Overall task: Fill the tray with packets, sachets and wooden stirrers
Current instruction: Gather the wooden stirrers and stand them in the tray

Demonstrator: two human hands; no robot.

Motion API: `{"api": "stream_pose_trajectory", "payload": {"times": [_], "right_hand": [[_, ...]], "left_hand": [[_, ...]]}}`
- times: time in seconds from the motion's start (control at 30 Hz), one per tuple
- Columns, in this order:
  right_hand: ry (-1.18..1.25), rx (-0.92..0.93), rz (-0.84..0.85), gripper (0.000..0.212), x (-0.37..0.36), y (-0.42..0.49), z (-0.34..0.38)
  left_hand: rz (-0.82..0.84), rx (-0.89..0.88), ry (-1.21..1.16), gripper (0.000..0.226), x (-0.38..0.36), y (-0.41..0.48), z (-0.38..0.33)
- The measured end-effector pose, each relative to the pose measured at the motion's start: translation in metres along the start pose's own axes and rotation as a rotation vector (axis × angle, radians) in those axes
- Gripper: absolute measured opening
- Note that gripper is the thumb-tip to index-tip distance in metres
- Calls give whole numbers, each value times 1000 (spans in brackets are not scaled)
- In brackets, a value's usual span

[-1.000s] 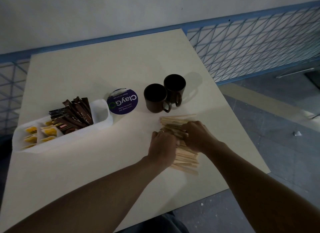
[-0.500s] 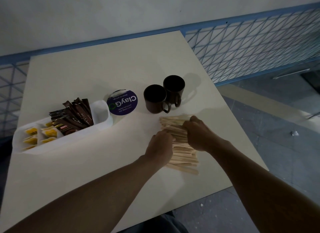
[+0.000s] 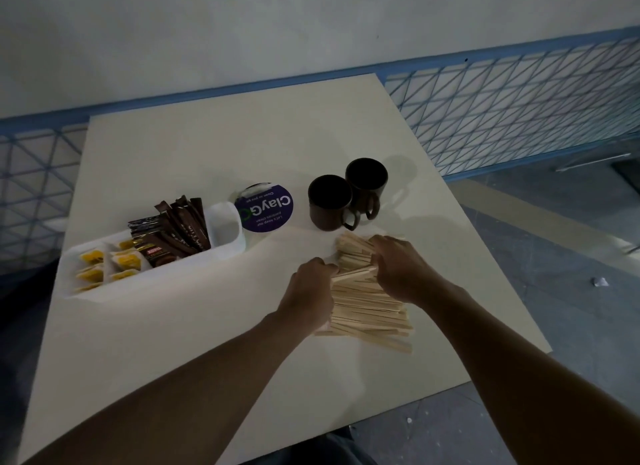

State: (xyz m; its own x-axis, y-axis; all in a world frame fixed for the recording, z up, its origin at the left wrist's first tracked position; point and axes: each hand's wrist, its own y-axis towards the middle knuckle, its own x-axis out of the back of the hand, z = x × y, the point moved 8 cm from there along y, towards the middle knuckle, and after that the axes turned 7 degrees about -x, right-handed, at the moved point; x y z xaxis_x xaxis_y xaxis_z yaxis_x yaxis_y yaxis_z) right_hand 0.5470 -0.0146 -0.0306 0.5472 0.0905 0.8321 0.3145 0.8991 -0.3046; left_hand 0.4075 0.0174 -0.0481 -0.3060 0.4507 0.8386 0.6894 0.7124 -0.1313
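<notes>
1. Head view: a person's 2 bare forearms reach across a pale bench (image 3: 207,146) to a loose pile of wooden stirrers (image 3: 370,309) lying flat near the bench's right edge, well apart from the tray.
2. The left hand (image 3: 311,291) sits at the left ends of the sticks, its grip curled in against them. How many sticks it holds cannot be told.
3. The right hand (image 3: 398,270) lies over the far part of the pile, knuckles up, its grip curled down round a bunch of stirrers. Its fingertips are hidden under the hand.
4. The white tray (image 3: 156,274) stands to the left of the hands, set at a slant on the bench. Yellow packets (image 3: 114,262) fill its near-left compartments and brown sachets (image 3: 180,229) stand tilted in the middle one.
5. A round purple sticker (image 3: 266,206) marked "ClayGo" lies just beside the tray's far end.
6. 2 dark mugs (image 3: 330,201) stand touching each other just beyond the pile, handles turned toward the stirrers.
7. A blue mesh railing (image 3: 519,111) runs behind the bench against a pale wall.
</notes>
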Motion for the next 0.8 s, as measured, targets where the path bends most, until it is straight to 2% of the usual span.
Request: {"api": "stream_pose_trajectory", "payload": {"times": [0.23,0.43,0.53,0.67,0.8], "right_hand": [[31,60,-78,26,5,5,53],[179,15,-101,16,1,23,88],[315,-41,-93,19,-5,33,99],[499,-77,-90,21,-9,43,123],[711,-98,-61,25,-15,54,149]], "left_hand": [[-77,68,-60,31,26,-17,35],[-222,146,-220,24,62,-26,61],[-329,236,-383,20,80,-27,75],[-464,357,-768,15,100,-25,91],[-552,386,-866,15,125,-21,109]]}}
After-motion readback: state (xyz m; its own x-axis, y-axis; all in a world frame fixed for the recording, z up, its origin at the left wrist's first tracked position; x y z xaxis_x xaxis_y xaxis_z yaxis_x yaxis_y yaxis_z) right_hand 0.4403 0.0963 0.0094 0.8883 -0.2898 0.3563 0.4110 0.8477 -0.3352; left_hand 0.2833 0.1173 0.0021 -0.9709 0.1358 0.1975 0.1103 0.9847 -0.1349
